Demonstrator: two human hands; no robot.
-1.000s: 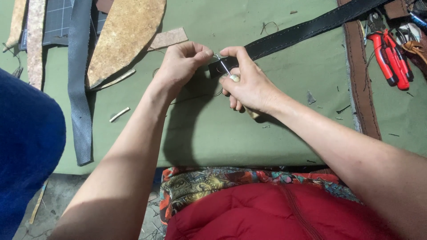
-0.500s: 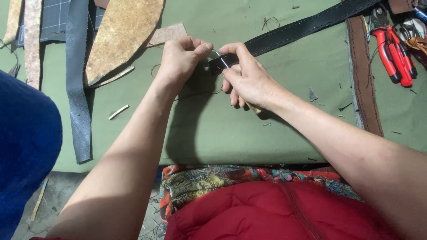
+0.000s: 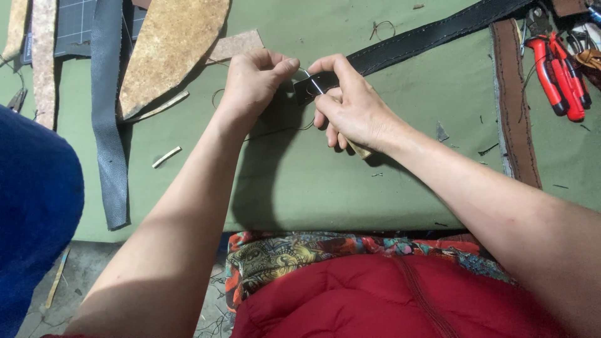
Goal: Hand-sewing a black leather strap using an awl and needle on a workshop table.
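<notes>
A black leather strap point(image 3: 426, 37) runs from the top right down to the middle of the green mat point(image 3: 300, 181). My left hand point(image 3: 253, 84) pinches the strap's near end with fingers closed. My right hand point(image 3: 350, 106) grips an awl with a wooden handle point(image 3: 358, 149), its thin metal point against the strap end point(image 3: 313, 84). A thin thread point(image 3: 294, 128) loops on the mat below the hands.
Red-handled pliers point(image 3: 557, 75) lie at the top right beside a brown leather strip point(image 3: 514, 106). A tan leather piece point(image 3: 169, 50) and a dark grey strip point(image 3: 106, 119) lie at the left. A blue cloth shape point(image 3: 34, 213) fills the left edge.
Both hands have stayed together on the strap end, with only small shifts. The view has drifted slightly.
</notes>
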